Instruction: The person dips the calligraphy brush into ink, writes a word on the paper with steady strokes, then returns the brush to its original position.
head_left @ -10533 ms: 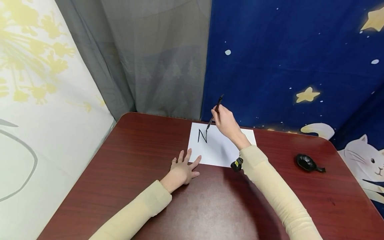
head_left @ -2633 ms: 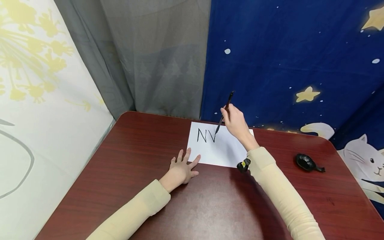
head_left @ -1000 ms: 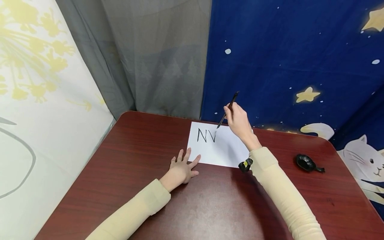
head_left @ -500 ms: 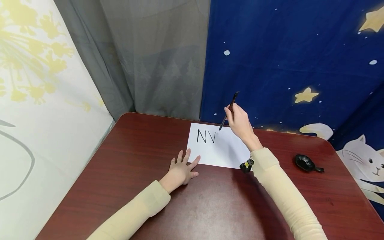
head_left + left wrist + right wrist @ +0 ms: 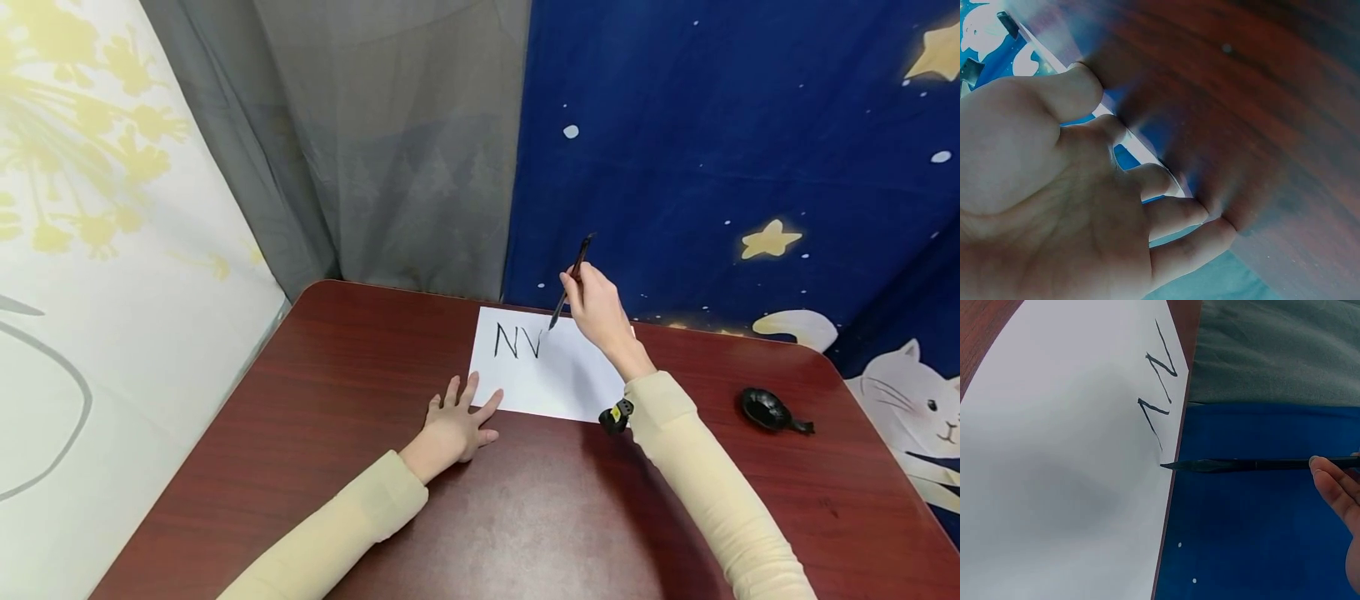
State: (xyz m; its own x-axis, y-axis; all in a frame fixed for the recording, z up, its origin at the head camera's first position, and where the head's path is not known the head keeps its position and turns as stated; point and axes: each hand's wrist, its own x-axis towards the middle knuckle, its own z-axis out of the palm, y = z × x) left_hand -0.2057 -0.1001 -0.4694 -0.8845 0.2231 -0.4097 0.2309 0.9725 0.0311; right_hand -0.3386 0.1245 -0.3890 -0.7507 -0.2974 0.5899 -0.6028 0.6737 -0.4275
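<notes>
A white sheet of paper [image 5: 551, 387] lies near the table's far edge, with a black N and a V-like mark [image 5: 531, 343] on its left part. My right hand [image 5: 596, 310] pinches a dark writing brush [image 5: 1241, 465] by its shaft. The brush slants over the sheet; its tip is just right of the V-like mark, and I cannot tell whether it touches the paper. My left hand [image 5: 452, 432] rests on the table with its fingers spread, fingertips at the sheet's lower left corner. From the left wrist view, the palm [image 5: 1054, 169] and straight fingers show.
A small black ink dish [image 5: 765, 408] with a short handle stands on the right of the reddish-brown table [image 5: 360, 375]. Behind the far edge hang a grey curtain [image 5: 420, 167] and a blue curtain with stars [image 5: 660, 150]. A white patterned cloth [image 5: 127, 292] is on the left.
Since the earliest frame, the V-like mark has appeared beside the N, and my right hand has moved right with the brush. Lately the brush has shifted only slightly. My left hand has stayed put.
</notes>
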